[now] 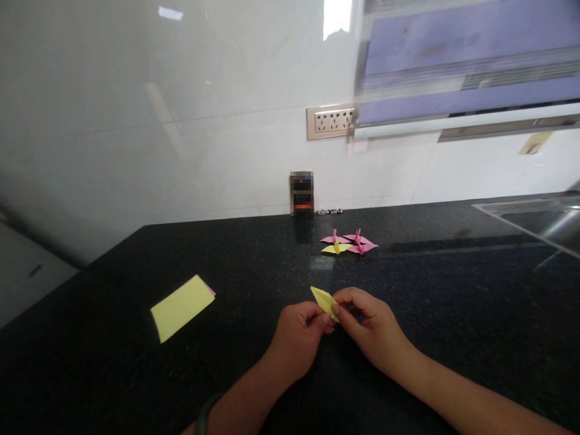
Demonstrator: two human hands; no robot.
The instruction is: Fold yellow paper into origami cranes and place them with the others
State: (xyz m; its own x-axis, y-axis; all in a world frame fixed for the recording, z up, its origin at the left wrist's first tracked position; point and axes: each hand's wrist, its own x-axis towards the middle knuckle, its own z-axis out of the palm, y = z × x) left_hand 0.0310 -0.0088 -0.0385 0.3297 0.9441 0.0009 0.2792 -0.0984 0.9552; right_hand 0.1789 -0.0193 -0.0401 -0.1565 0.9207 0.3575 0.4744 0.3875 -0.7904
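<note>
A small folded yellow paper piece [322, 299] is held just above the black stone counter [226, 260]. My left hand [299, 335] pinches its lower end from the left. My right hand [369, 326] pinches it from the right, fingers curled. The paper's pointed tip sticks up and to the left between both hands. Farther back lie finished folded paper cranes [348, 243], pink and yellow, close together.
A stack of yellow paper sheets with pink beneath [181, 307] lies to the left. A small dark box [301, 193] stands against the white wall, below a socket strip [330, 121]. A sink edge [530, 214] is at the far right.
</note>
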